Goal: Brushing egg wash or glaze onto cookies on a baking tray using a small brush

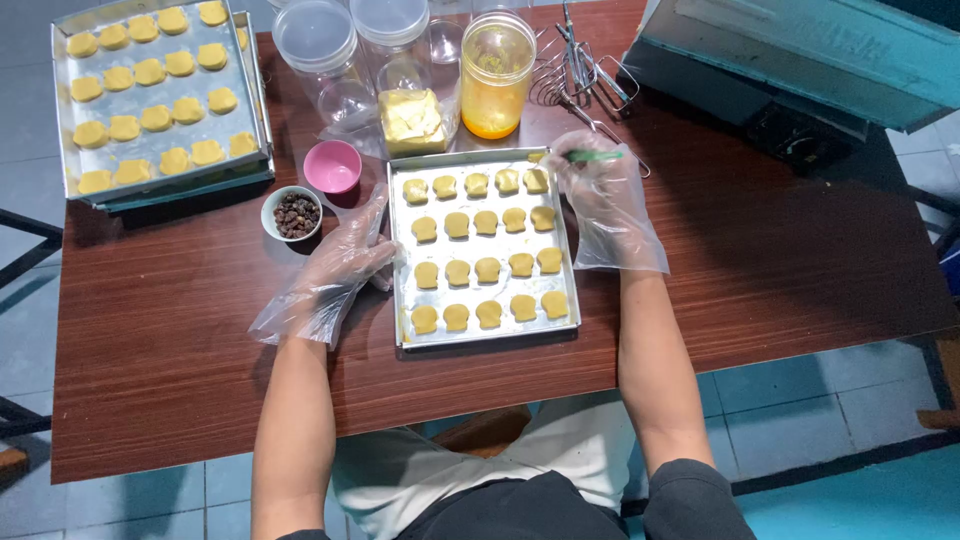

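Note:
A metal baking tray [400, 335] lies in front of me on the brown wooden table, filled with several rows of small yellow dough pieces [488, 270]. My left hand [345, 255], in a loose clear plastic glove, rests against the tray's left rim. My right hand [590, 185], also gloved, pinches a thin green-handled brush [592, 156] over the tray's far right corner, next to the top row of dough.
A second tray of dough pieces [160, 95] sits at the far left. A small bowl of dark raisins [295, 213], a pink cup [332, 166], clear lidded jars [330, 55], a jar of yellow liquid [495, 75], a butter block [411, 120] and metal whisk beaters [580, 70] stand behind the tray.

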